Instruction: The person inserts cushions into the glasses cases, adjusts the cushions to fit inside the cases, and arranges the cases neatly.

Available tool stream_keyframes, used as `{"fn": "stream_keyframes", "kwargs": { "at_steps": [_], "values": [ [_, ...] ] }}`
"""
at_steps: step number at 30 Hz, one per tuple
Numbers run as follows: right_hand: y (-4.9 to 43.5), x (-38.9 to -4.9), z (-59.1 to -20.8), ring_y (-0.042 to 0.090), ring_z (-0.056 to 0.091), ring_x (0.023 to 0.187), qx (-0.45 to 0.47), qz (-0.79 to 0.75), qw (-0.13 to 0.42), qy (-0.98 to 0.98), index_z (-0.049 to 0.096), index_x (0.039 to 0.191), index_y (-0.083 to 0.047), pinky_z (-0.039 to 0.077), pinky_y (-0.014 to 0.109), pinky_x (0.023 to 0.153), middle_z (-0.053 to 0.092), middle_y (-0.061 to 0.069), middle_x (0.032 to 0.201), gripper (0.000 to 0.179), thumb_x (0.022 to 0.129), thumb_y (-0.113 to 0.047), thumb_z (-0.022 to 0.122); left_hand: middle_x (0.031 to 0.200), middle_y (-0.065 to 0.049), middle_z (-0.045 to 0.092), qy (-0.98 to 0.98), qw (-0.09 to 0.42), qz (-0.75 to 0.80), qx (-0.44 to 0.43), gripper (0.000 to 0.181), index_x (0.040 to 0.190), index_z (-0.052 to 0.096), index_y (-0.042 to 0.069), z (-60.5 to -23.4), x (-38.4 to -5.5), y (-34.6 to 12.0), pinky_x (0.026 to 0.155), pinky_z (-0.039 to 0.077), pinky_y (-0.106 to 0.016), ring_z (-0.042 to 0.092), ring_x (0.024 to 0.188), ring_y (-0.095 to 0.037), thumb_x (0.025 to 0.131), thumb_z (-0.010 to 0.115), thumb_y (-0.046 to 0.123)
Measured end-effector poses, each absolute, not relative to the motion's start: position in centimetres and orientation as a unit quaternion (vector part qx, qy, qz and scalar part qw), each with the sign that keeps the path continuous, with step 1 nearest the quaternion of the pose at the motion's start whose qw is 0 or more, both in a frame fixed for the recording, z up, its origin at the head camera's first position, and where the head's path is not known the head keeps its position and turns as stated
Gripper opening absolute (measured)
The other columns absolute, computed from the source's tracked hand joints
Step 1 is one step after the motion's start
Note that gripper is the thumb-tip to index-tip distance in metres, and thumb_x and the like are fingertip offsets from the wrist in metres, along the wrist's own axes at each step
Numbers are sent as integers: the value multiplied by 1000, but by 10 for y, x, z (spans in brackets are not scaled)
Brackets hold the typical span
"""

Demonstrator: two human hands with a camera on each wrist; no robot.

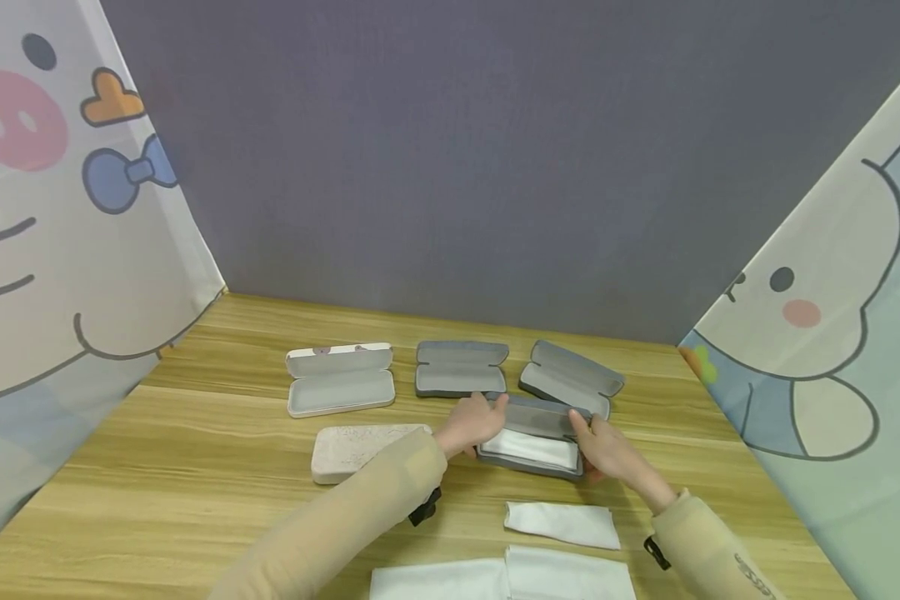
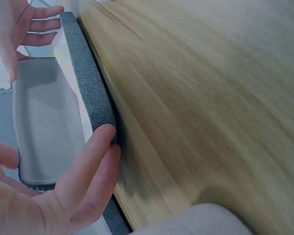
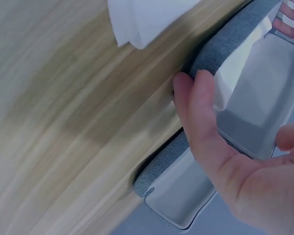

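Note:
An opened grey glasses case point(image 1: 537, 419) lies between my two hands, its lid tilted up at the back. Inside its base rests a folded white cloth point(image 1: 531, 448). My left hand point(image 1: 471, 422) grips the case's left end; in the left wrist view its fingers point(image 2: 95, 161) press the fabric side while the thumb is by the lid. At the other end my right hand point(image 1: 607, 450) holds the case, thumb at the lid and fingertips point(image 3: 202, 81) against the base's outer corner.
Behind stand an opened white case point(image 1: 341, 392) and two opened grey cases, one in the middle point(image 1: 461, 381) and one at right point(image 1: 566, 385). A closed beige case point(image 1: 345, 450) lies by the left forearm. In front are a narrow white cloth point(image 1: 562, 524) and larger white cloths point(image 1: 442, 581).

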State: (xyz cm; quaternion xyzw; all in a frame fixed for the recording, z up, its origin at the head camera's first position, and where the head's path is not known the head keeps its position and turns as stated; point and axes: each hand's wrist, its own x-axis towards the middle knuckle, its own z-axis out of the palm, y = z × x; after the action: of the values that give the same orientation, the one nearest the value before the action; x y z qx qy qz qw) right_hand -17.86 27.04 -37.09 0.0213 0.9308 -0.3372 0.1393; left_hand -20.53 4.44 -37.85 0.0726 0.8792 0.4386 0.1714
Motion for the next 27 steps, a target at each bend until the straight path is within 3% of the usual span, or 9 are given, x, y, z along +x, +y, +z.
{"fn": "stream_keyframes", "kwargs": {
  "at_steps": [4, 8, 10, 18, 27],
  "values": [
    [272, -181, -368, 28, 61, 76, 38, -384, 182, 904, 11, 138, 23, 58, 41, 63, 54, 28, 95, 82, 103, -50, 24, 150, -34, 28, 867, 188, 456, 66, 74, 147, 16, -13, -378, -206, 43, 60, 56, -39, 65, 71, -33, 103, 29, 45],
    [274, -184, -362, 37, 63, 88, 53, -420, 229, 877, -8, 141, 22, 58, 45, 72, 48, 39, 111, 88, 103, -50, 26, 152, -32, 24, 850, 207, 481, 62, 74, 147, 14, -13, -375, -206, 41, 64, 56, -42, 60, 103, -42, 103, 31, 44],
    [274, -185, -359, 37, 63, 90, 58, -429, 244, 868, -10, 140, 22, 58, 45, 74, 47, 41, 113, 87, 103, -48, 26, 153, -31, 24, 843, 216, 488, 61, 75, 148, 12, -12, -374, -206, 41, 66, 57, -43, 54, 114, -44, 103, 32, 44],
    [278, -185, -356, 30, 61, 84, 59, -462, 272, 842, 5, 140, 19, 56, 45, 81, 47, 32, 105, 71, 105, -37, 29, 157, -25, 15, 825, 246, 506, 55, 72, 150, 9, -8, -371, -207, 40, 72, 56, -47, 40, 132, -44, 103, 32, 41],
    [277, -185, -354, 28, 61, 84, 60, -461, 275, 842, 9, 138, 18, 56, 42, 79, 48, 32, 106, 64, 105, -32, 30, 160, -22, 4, 806, 260, 530, 49, 68, 150, 8, -7, -374, -207, 42, 82, 53, -55, 28, 139, -46, 103, 34, 35]
  ]
}}
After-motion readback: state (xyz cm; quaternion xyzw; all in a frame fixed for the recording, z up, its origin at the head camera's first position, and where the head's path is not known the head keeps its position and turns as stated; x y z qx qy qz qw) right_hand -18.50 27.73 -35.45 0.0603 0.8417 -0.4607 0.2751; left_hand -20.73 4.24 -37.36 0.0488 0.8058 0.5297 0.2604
